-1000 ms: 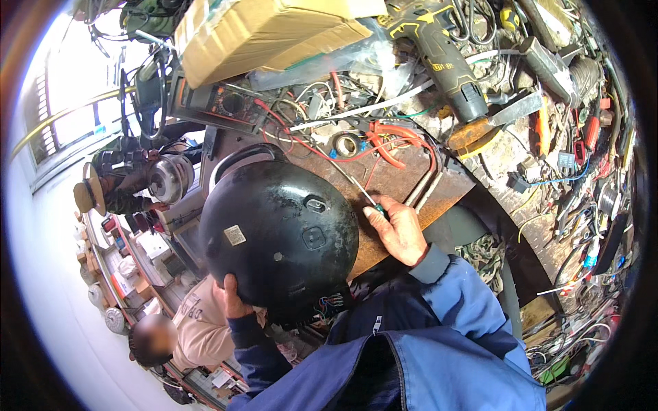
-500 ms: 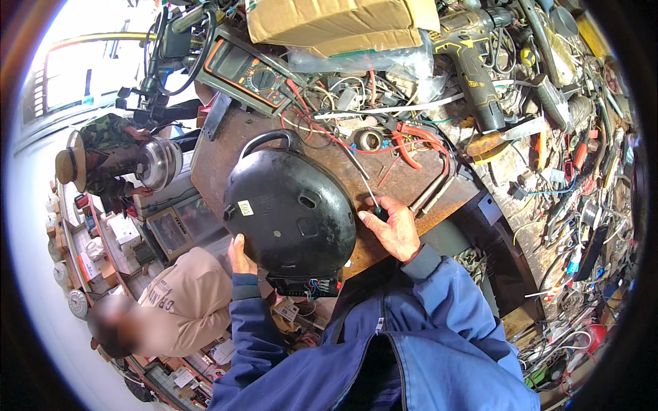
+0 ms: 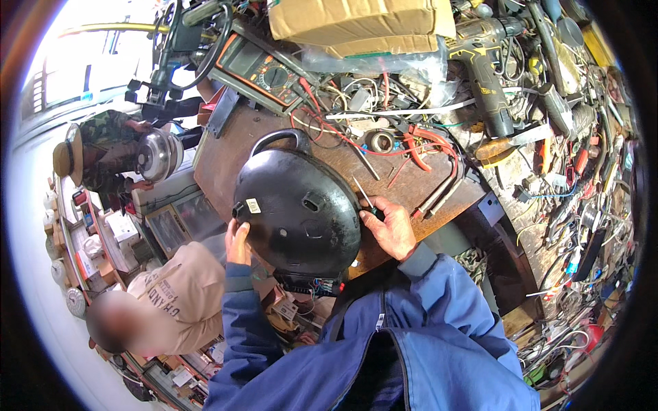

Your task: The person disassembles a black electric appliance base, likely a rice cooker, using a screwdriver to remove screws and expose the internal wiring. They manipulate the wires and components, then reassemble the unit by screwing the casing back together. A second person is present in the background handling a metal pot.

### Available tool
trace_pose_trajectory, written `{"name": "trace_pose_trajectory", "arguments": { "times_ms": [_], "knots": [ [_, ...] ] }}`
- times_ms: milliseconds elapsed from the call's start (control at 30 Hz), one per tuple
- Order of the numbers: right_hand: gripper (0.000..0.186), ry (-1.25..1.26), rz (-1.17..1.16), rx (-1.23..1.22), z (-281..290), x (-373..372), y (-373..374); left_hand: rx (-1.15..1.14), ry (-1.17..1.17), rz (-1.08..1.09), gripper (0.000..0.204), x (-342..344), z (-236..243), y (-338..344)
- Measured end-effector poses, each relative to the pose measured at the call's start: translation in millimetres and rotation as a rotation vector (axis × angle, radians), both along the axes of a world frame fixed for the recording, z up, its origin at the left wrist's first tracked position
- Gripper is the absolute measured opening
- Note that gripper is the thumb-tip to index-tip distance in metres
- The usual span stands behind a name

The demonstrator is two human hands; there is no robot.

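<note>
A black rounded appliance shell (image 3: 295,226) with a loop handle (image 3: 277,139) rests tipped on the near part of the wooden bench. At its left edge, my left hand (image 3: 238,245) grips the rim by a small lug, its other fingers partly hidden. My right hand (image 3: 393,231) is closed around a screwdriver (image 3: 363,193) beside the shell's right edge. The slim metal shaft points up and left; most of its handle is hidden in the fingers. Below the shell hangs a dark panel (image 3: 310,283) with several coloured wires.
Behind the shell lie a multimeter (image 3: 264,74), red-handled pliers (image 3: 416,147) and probe leads (image 3: 439,195). A cardboard box (image 3: 360,27) and a cordless drill (image 3: 485,82) stand farther back. Clutter fills the right. Two people are at left, one beside a metal pot (image 3: 159,154).
My left hand has slid up the shell's edge to the lug, and the shell has shifted slightly. The screwdriver shaft has dropped closer to the shell. The whole view has shifted a little.
</note>
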State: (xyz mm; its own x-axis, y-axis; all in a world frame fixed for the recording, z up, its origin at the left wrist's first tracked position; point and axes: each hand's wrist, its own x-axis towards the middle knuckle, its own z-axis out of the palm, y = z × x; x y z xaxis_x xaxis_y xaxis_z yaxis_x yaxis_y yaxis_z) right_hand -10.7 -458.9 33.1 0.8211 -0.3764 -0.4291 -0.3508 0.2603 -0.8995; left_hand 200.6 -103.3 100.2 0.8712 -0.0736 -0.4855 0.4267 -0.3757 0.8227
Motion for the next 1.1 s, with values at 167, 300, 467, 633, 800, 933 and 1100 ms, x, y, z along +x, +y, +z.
{"name": "trace_pose_trajectory", "arguments": {
  "times_ms": [167,300,467,633,800,933,1100],
  "knots": [
    [0.03,0.019,0.031,0.022,8.5,5.5,-4.7,0.058,-0.07,-0.091,0.051,18.3,-2.3,-17.4],
    [0.034,0.038,0.044,-0.04,6.2,5.1,-3.7,0.049,-0.041,-0.1,0.059,17.5,-7.5,-12.2],
    [0.031,0.104,0.142,-0.166,14.1,15.5,-12.4,0.084,-0.016,-0.113,0.059,16.5,-11.0,-6.1],
    [0.045,-0.077,0.147,-0.57,-0.7,22.4,-14.8,-0.061,-0.016,0.024,0.058,-15.4,-21.6,12.3],
    [0.049,-0.104,0.157,-0.764,-3.2,37.9,-11.1,-0.161,0.004,0.025,0.06,-39.2,-32.9,28.2],
    [0.042,-0.182,0.167,-0.972,-14.1,30.9,-2.9,-0.143,-0.099,-0.1,0.074,-45.3,-28.4,27.6],
    [0.04,-0.293,0.254,-1.143,-30.6,24.1,-0.9,-0.198,-0.17,-0.135,0.087,-61.6,-27.4,38.3]
  ]
}}
